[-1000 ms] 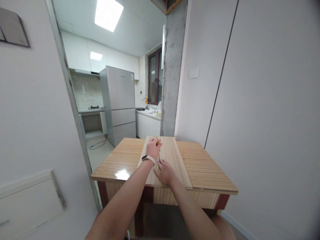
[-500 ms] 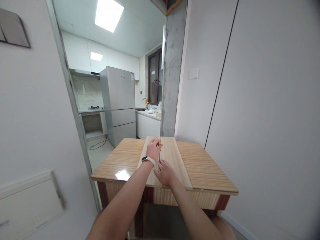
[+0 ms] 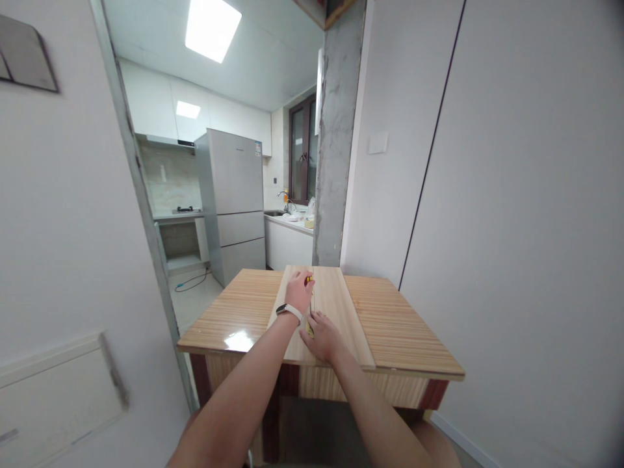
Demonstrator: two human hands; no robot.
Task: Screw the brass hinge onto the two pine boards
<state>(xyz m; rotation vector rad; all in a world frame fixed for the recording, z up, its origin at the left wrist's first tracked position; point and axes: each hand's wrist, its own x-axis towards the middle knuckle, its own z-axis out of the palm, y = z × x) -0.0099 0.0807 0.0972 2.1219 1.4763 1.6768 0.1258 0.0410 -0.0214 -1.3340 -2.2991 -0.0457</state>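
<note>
A pale wooden board (image 3: pixel 336 305) lies lengthwise on a striped wooden table (image 3: pixel 404 331). My left hand (image 3: pixel 298 290), with a white wristband, is closed on a small yellow and black object (image 3: pixel 309 280) held on the board. My right hand (image 3: pixel 322 335) rests nearer on the board, closed on a yellowish item (image 3: pixel 309 328), possibly a tape measure. A thin strip runs along the board between the two hands.
The table stands against a white wall (image 3: pixel 511 195) beside a grey concrete pillar (image 3: pixel 336 143). Left of it a doorway opens onto a kitchen with a grey fridge (image 3: pixel 234 205) and a counter with sink (image 3: pixel 287 224). A cable lies on the kitchen floor.
</note>
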